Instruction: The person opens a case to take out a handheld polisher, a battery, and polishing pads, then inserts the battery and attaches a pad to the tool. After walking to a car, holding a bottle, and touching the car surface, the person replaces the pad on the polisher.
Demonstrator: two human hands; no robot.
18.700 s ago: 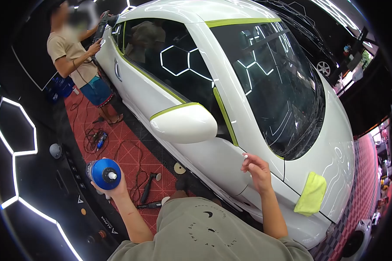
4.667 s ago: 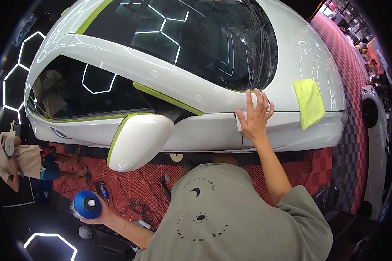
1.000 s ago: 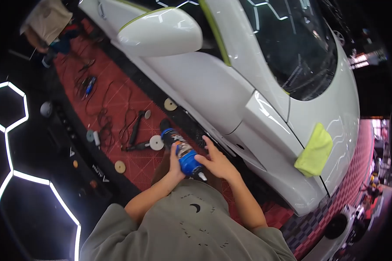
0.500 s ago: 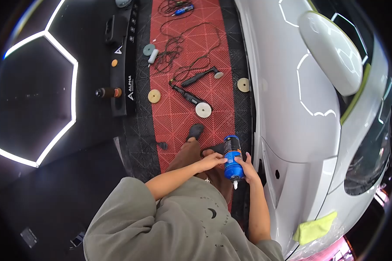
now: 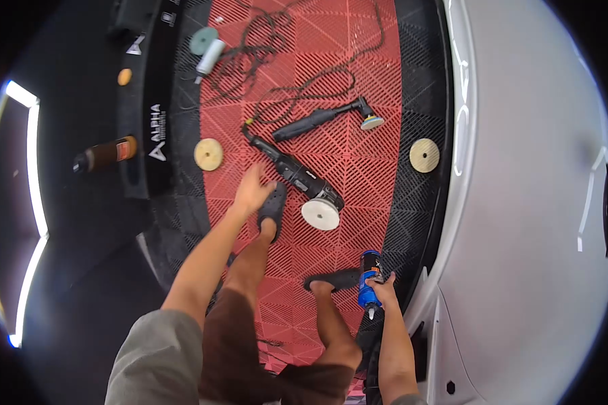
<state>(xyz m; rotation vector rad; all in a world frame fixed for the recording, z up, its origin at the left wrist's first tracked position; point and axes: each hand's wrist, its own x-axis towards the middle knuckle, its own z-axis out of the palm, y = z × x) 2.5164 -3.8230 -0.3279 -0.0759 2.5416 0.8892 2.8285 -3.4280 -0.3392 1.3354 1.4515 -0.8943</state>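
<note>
My right hand (image 5: 385,290) grips a blue squeeze bottle (image 5: 369,294) with a dark label, its white nozzle pointing down toward me. My left hand (image 5: 252,191) reaches out over the floor with its fingers apart and nothing in them. Closest to it is a black polisher (image 5: 302,177) with a round white pad (image 5: 321,214), lying on the red floor; I see a small gap between them. Just beyond lies a slimmer polisher (image 5: 311,123) with a small pad on its angled head.
A white car body (image 5: 527,202) runs along the right. Cream round pads lie left (image 5: 209,154) and right (image 5: 424,155). Dark cords (image 5: 250,57) tangle near a white bottle (image 5: 211,57) and a green pad (image 5: 203,41). A brown bottle (image 5: 108,154) is at left.
I have bent lower toward the floor. My left hand has left the blue bottle and stretched forward near the polisher. My right hand keeps the bottle.
</note>
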